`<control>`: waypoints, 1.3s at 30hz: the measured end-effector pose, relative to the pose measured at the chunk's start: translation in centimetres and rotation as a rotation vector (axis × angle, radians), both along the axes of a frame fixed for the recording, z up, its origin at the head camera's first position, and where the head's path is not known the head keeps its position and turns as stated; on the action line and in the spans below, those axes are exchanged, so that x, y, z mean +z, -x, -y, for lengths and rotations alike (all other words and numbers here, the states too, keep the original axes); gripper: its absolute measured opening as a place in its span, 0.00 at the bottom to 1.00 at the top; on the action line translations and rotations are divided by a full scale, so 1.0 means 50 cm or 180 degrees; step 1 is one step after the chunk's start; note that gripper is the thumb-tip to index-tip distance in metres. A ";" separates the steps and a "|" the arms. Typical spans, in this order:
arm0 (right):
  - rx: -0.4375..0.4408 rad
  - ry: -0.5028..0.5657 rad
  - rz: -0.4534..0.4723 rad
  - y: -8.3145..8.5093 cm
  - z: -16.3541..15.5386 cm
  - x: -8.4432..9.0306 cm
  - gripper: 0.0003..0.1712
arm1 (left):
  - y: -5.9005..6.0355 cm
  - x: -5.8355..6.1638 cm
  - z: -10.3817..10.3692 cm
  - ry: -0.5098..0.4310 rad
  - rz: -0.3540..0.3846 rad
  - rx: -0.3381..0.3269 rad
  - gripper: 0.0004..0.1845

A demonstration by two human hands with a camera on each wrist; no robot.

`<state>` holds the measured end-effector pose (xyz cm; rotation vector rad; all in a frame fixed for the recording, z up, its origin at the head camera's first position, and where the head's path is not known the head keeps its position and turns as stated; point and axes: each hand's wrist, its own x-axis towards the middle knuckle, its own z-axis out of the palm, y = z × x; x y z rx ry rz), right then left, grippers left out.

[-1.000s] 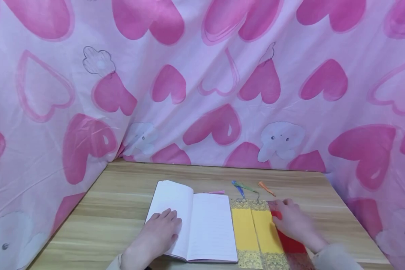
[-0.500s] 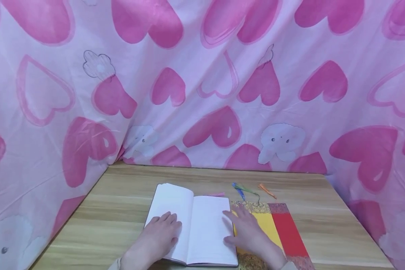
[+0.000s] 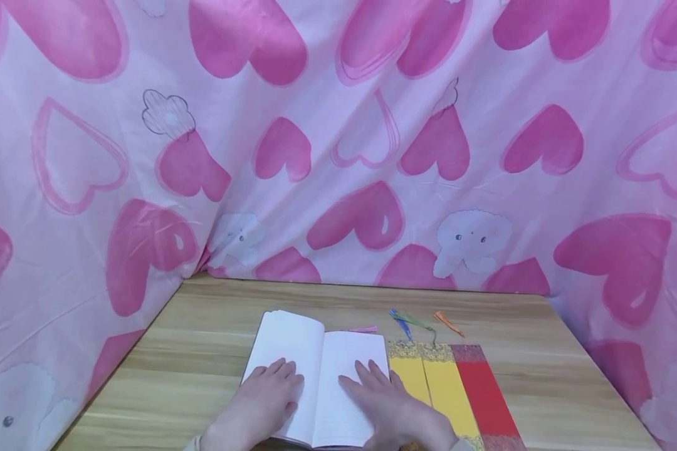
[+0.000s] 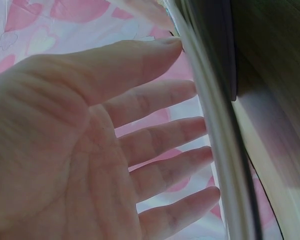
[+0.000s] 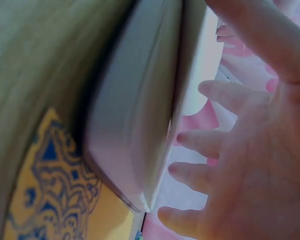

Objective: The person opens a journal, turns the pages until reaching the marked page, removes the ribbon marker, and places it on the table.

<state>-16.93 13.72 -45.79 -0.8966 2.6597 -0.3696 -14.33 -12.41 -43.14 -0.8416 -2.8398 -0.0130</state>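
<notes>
A notebook [image 3: 293, 338] lies spread at blank white pages on the wooden table. On its left page rests my left hand [image 3: 267, 398], fingers straight, with the fingertips meeting the page in the left wrist view. My right hand [image 3: 389, 404] is over the right page, fingers extended and spread; the right wrist view shows its fingertips close to the paper. Just right of the notebook lie two yellow bookmarks [image 3: 448, 388] with patterned ends, side by side. A red bookmark [image 3: 488, 391] adjoins them, partly below the frame.
Tassels stick out behind the bookmarks: a blue one [image 3: 402, 326], a green one [image 3: 414, 321] and an orange one [image 3: 448, 324]. A pink tassel [image 3: 363, 329] shows past the notebook's top edge. Heart-patterned pink cloth [image 3: 350, 219] encloses the wooden table [image 3: 163, 376] at the back and sides.
My right hand has left the red bookmark and moved left, across the yellow bookmarks, to the notebook's right page. My left hand has stayed on the left page.
</notes>
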 end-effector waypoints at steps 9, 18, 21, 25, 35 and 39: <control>-0.0140 -0.0087 0.0219 -0.005 0.003 0.005 0.56 | -0.001 0.002 0.003 -0.0021 0.0113 0.0055 0.14; -0.0232 0.0262 0.0200 -0.007 -0.006 0.018 0.34 | 0.003 -0.001 0.003 -0.0047 0.0037 -0.0009 0.14; -0.0163 0.0371 -0.0239 -0.002 -0.004 0.017 0.30 | 0.004 -0.002 0.002 -0.0040 0.0056 0.0003 0.14; -0.0247 0.0577 -0.0784 -0.001 0.001 0.016 0.32 | 0.005 -0.002 0.002 -0.0038 0.0050 0.0006 0.14; -0.0909 0.1810 -0.1020 -0.025 0.061 0.003 0.54 | 0.000 0.001 0.004 -0.0016 -0.0070 -0.0025 0.14; -0.0945 0.2048 -0.0671 -0.038 0.089 -0.004 0.58 | 0.000 0.002 0.004 -0.0041 -0.0082 -0.0056 0.13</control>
